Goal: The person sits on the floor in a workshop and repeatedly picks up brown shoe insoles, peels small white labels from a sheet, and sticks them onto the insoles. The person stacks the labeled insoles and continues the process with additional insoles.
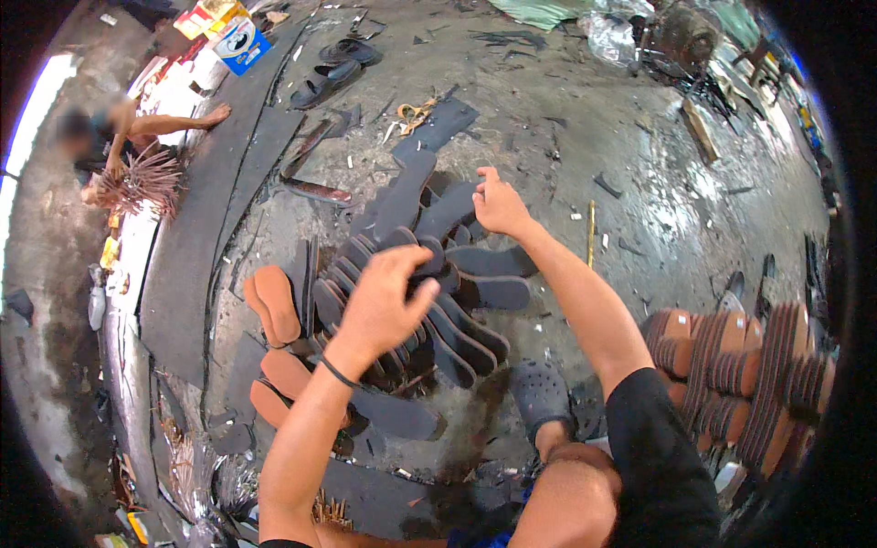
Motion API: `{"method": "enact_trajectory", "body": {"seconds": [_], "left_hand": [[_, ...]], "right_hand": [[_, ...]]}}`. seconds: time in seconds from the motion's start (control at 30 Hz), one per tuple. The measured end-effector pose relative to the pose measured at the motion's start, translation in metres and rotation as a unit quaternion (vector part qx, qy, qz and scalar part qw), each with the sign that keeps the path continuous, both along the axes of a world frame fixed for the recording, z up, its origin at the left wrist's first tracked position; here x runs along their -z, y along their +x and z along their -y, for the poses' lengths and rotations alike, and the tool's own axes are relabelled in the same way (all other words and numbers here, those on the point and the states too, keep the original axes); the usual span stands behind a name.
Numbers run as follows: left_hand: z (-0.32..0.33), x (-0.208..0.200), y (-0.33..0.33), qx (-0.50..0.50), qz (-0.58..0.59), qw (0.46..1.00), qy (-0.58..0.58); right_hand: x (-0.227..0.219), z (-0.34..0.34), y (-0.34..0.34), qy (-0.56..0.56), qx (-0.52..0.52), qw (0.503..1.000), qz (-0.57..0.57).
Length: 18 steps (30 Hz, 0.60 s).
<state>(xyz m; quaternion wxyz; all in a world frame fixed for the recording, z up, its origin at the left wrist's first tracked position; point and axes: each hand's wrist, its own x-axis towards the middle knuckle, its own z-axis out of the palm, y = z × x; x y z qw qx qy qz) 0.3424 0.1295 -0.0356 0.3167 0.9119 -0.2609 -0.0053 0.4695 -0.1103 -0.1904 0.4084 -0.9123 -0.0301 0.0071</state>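
Over a heap of dark shoe soles (466,333) on the ground, my left hand (384,306) hovers with the thumb apart from the fingers and a dark band at the wrist. Its fingertips are close to a dark sole in the middle; whether they touch is hidden. My right hand (501,203) is at the far right of the heap, its index finger stretched out and the others partly bent, with nothing visible in it. Beside it lies a broad dark sole (446,212). Several brown soles (272,306) lie left of the heap.
Stacks of brown-edged soles (722,365) stand at the right. My foot in a dark clog (541,397) is just right of the heap. Long dark sheets (196,247) lie at the left, where another person (119,151) sits holding a bundle of thin strips. Dark sandals (333,75) are farther off.
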Motion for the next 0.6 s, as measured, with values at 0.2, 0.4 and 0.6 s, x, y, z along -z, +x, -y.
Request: {"method": "enact_trajectory", "body": {"seconds": [0.2,0.4,0.6], "left_hand": [[-0.027,0.049,0.125,-0.144,-0.073,0.985,0.06],[0.005,0.121,0.167,-0.234,-0.23,0.928,0.178],[-0.001,0.16,0.173,-0.255,-0.313,0.889,0.218]], "right_hand": [[0.043,0.005,0.049,0.044,0.11,0.984,-0.135],[0.021,-0.016,0.058,0.379,0.032,0.905,-0.193],[0.046,-0.012,0.089,0.517,0.023,0.804,-0.291]]}}
